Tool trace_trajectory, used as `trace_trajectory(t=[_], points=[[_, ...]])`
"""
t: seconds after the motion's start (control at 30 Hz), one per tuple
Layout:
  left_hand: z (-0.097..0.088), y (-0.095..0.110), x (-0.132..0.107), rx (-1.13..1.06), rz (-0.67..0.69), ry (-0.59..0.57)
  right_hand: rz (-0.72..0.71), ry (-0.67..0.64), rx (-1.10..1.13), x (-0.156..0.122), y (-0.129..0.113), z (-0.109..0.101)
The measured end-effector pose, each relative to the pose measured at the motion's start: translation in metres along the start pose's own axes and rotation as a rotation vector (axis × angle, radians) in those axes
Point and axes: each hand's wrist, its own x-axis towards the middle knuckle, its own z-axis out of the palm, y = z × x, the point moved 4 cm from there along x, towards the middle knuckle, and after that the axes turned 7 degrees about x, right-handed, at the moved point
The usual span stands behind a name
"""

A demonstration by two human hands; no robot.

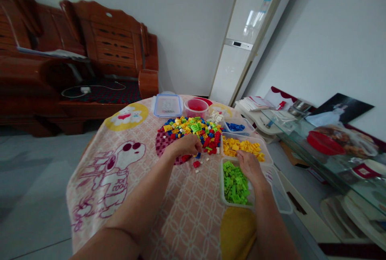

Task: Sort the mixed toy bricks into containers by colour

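Observation:
My left hand [188,145] is at the near edge of a mixed pile of toy building bricks [181,123], fingers curled and pinched together; anything in them is too small to make out. A blue brick [198,156] and a red brick [196,164] lie just by it on the cloth. On the right, my right hand [249,164] reaches over the near rim of a box of yellow bricks [238,146], its fingertips drawn together at the bricks. What they hold is hidden. Nearer me, beside that wrist, is a clear box of green bricks [235,183].
Behind the yellow bricks stands a box of blue bricks [235,127], with white bricks [215,117] left of it. A round tub [196,107] and a blue-rimmed lid [167,105] lie at the back. A glass shelf [301,135] stands close on the right.

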Motion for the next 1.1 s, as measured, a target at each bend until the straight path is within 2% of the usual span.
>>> trace_trajectory(t=[0.2, 0.3, 0.4, 0.53, 0.63, 0.77, 0.93, 1.0, 1.1], points=[[-0.001, 0.014, 0.008, -0.118, 0.027, 0.159, -0.018, -0.007, 0.008, 0.0, 0.0, 0.0], [0.0, 0.03, 0.015, -0.182, 0.054, 0.316, -0.002, -0.024, 0.016, 0.001, -0.001, -0.001], [0.015, 0.05, 0.023, -0.278, 0.14, 0.42, 0.008, -0.021, 0.03, 0.001, -0.001, -0.002], [0.045, 0.07, 0.032, -0.386, 0.232, 0.425, 0.005, -0.017, 0.052, 0.002, 0.0, -0.001], [0.052, 0.073, 0.032, -0.367, 0.257, 0.447, 0.011, -0.016, 0.046, 0.002, 0.001, 0.0], [0.028, 0.056, 0.027, -0.23, 0.153, 0.486, 0.011, -0.009, 0.024, 0.001, 0.002, 0.0], [-0.013, 0.015, 0.008, 0.003, -0.079, 0.478, 0.011, -0.01, 0.006, 0.0, 0.0, 0.0], [-0.021, -0.002, 0.0, 0.099, -0.18, 0.426, 0.005, -0.009, -0.001, 0.0, -0.001, 0.0], [-0.024, -0.019, -0.007, 0.211, -0.263, 0.302, -0.003, -0.014, -0.004, 0.0, -0.003, -0.002]])
